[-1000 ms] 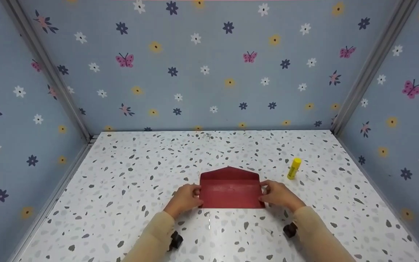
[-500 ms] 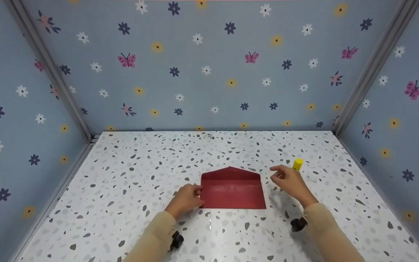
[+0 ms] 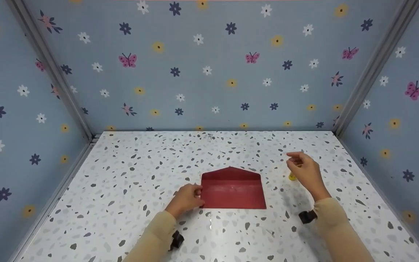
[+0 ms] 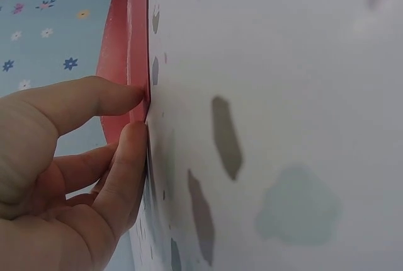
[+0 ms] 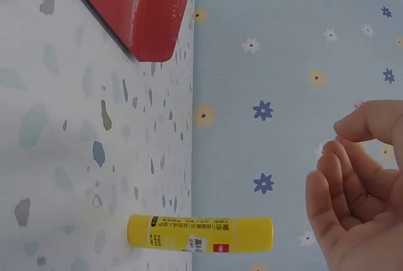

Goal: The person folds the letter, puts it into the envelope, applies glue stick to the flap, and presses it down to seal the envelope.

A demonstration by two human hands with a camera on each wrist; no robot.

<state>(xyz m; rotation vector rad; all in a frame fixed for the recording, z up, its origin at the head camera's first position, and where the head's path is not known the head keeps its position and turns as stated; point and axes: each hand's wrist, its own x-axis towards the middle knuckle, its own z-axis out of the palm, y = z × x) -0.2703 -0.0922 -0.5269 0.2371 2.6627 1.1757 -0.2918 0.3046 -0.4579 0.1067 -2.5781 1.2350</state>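
Observation:
A red envelope (image 3: 233,194) lies on the speckled table with its pointed flap folded out at the far side. My left hand (image 3: 186,199) holds its left edge; in the left wrist view the thumb and a fingertip meet at the red edge (image 4: 138,38). Right of the envelope, a yellow glue stick (image 5: 201,233) stands upright with its cap on. My right hand (image 3: 307,173) hovers over the glue stick, fingers loosely bent and holding nothing. From the head view it hides most of the stick. The right wrist view shows a gap between fingers and stick.
The white speckled table (image 3: 140,156) meets blue flowered walls (image 3: 202,72) at the back and both sides. Grey metal posts (image 3: 369,69) run up the corners. Dark wrist cameras (image 3: 307,217) sit under both sleeves.
My right hand has let go of the envelope's right edge and moved right and away to above the glue stick. The left hand and the envelope have stayed in place.

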